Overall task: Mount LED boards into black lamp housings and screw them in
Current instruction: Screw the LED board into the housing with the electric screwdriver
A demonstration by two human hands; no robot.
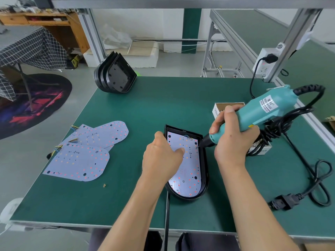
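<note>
One LED board (pixel 184 160) sat in housing (pixel 204 160); R hand (pixel 233 140) gripped electric screwdriver (pixel 257 113) at a screw, L hand (pixel 161 160) flat, pressing board. Spare boards (pixel 81 160) & stacked housings (pixel 114 77) left.

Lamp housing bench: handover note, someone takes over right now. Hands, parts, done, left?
Right hand grips the electric screwdriver, bit at a screw on the LED board's right edge.
Left hand holds the board down, thumb pressing on it, inside the black housing.
Done: board seated.
Left: finish this board's screws; loose boards lie to the left, empty housings stacked at the far edge.
</note>
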